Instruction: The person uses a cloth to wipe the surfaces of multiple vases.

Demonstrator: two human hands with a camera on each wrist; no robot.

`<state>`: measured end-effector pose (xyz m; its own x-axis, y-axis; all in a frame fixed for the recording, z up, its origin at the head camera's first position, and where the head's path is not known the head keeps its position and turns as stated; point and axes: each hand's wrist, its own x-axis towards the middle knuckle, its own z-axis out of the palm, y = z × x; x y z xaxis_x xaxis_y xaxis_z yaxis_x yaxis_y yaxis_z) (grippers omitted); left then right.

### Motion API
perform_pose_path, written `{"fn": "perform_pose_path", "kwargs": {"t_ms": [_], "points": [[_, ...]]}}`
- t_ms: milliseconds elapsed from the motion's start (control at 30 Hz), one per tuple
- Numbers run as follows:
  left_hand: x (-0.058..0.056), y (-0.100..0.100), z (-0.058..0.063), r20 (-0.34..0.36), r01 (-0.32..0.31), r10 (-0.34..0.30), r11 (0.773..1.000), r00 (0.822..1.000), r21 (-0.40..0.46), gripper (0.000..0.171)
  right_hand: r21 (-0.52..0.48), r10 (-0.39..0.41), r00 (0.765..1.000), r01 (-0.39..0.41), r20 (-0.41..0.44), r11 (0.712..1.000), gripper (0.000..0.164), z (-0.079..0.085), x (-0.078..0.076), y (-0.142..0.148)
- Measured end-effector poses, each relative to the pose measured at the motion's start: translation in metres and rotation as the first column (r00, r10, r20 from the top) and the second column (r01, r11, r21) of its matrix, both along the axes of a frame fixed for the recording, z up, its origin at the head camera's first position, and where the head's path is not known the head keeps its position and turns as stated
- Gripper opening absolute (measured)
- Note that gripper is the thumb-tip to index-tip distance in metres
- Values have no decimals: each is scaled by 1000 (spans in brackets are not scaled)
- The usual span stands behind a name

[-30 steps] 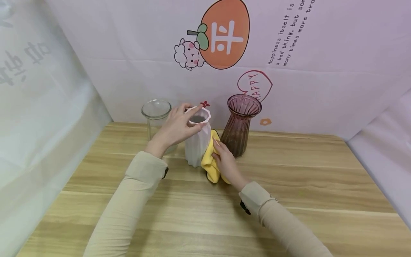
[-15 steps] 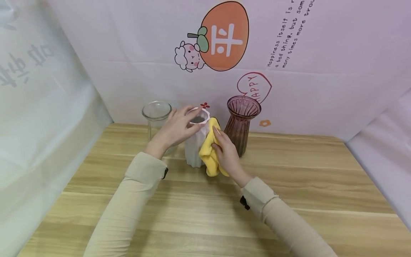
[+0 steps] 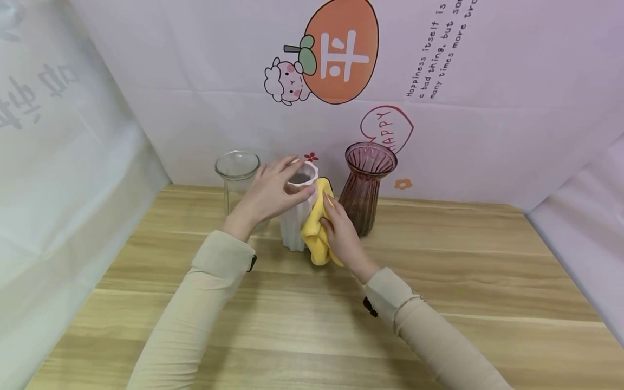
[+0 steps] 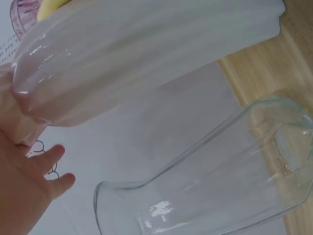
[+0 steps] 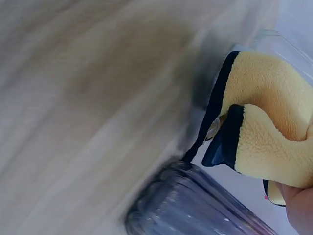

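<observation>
A white ribbed vase [image 3: 292, 227] stands upright on the table. My left hand [image 3: 268, 195] holds it at the scalloped rim, thumb on the near side and forefinger across the far side. In the left wrist view two fingers of that hand [image 4: 24, 186] stretch out free of the vase [image 4: 146, 58]. My right hand [image 3: 347, 241] grips a yellow cloth [image 3: 316, 238] against the vase's right side. Dark edging shows on the folded cloth [image 5: 269, 93] in the right wrist view. The cloth hides part of the vase's side.
Close on the left stands a clear glass vase [image 3: 233, 189], partly behind my left hand. A purple ribbed glass vase [image 3: 362, 203] is just right of the cloth. Behind them rises a printed white backdrop [image 3: 205, 119] at the wooden table's [image 3: 463, 260] far edge.
My right hand has moved the cloth slightly upward along the white vase's side, mostly in the first half second. My left hand has stayed at the rim.
</observation>
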<state>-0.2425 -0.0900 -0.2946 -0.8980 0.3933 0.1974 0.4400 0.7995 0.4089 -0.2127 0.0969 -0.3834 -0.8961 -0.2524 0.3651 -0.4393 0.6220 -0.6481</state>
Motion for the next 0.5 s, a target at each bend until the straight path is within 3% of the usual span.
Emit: {"fn": "perform_pose_path", "kwargs": {"t_ms": [267,367,500], "points": [[1,3,1,0,-63,63,997,998,45,69,117,-3,998,-5,69,993,55,-20,0,5],[1,3,0,-4,-73,73,996,997,51,66,136,-3,998,-4,55,991,56,-23,1,6],[1,2,1,-13,-65,65,997,998,41,64,86,-3,1000,3,-3,996,55,-19,1,6]]}}
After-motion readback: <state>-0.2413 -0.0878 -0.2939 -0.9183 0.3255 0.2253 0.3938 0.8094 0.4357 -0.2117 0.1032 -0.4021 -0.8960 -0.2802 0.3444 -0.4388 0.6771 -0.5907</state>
